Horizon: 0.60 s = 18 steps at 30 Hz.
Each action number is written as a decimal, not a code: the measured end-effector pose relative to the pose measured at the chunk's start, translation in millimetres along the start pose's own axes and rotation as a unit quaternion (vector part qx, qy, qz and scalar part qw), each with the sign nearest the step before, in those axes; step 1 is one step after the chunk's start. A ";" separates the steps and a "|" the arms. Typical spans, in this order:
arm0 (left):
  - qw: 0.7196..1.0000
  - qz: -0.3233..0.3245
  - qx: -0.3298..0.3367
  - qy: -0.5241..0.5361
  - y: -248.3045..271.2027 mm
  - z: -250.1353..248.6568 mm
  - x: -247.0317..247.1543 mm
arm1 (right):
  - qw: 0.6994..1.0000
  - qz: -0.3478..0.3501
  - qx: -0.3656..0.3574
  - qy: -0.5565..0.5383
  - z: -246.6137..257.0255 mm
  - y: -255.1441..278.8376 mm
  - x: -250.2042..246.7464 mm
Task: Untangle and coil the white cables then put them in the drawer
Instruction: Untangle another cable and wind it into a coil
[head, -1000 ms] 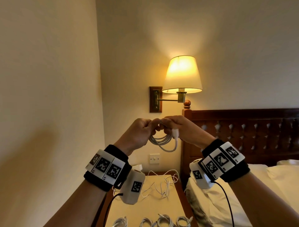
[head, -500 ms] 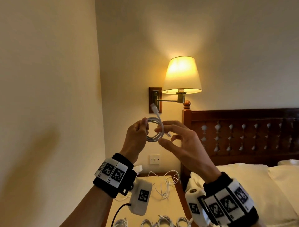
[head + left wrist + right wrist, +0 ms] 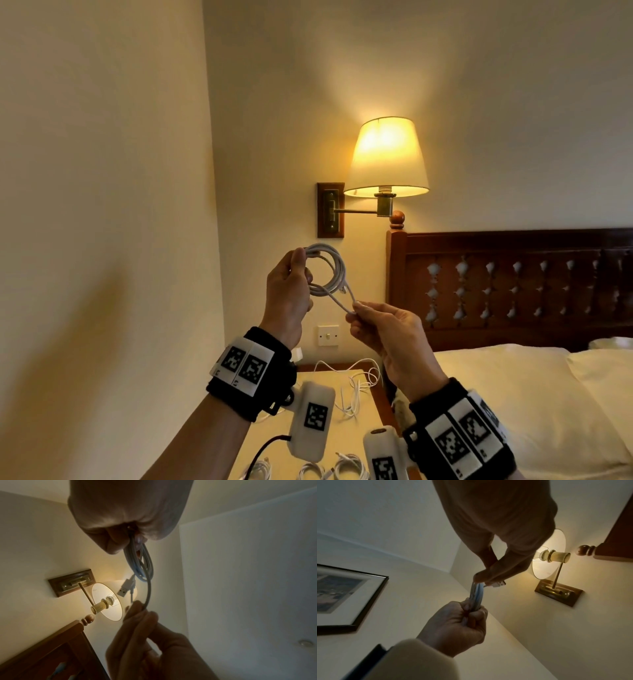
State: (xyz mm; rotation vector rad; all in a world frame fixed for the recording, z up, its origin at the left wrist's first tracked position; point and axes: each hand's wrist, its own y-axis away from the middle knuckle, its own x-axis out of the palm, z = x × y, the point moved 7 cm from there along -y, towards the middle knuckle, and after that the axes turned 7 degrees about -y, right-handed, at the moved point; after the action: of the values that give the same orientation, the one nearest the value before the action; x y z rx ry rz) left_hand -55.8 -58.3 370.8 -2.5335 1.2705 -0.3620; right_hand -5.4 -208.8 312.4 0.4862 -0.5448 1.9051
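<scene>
Half a second earlier your right hand (image 3: 387, 337) was open beside the coil (image 3: 327, 272); now it pinched the tail end, drawn down through the loop, while your left hand (image 3: 287, 294) gripped the coil in mid-air, so tying-off looked begun

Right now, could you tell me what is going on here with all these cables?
A person is coiling a white cable in the air. The left hand grips the coil, and the right hand pinches its loose tail just below. On the bedside table underneath, several coiled cables lie at the near edge and a tangled bunch waits further back. No drawer is in view.
</scene>
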 end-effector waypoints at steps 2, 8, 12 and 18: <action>1.000 -0.002 0.002 0.002 0.6 -0.4 0.3 | 1.000 -0.009 0.022 0.009 -3.9 -1.8 -1.7; 0.999 0.007 0.035 0.006 2.3 -2.1 4.5 | 0.997 -0.051 0.047 0.016 -12.0 -5.2 -7.8; 0.999 0.012 0.041 0.001 2.4 -1.7 7.8 | 0.998 0.004 0.048 0.042 -16.2 -4.1 0.1; 0.999 0.025 -0.001 0.024 2.0 7.3 7.7 | 0.993 0.041 -0.024 0.103 -1.5 -7.3 8.0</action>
State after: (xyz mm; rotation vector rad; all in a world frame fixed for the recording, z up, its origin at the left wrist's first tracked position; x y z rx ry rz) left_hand -50.2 -64.6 364.1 -2.5042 1.3490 -0.4122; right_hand -1.8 -199.4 316.8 0.2342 -0.4790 1.9885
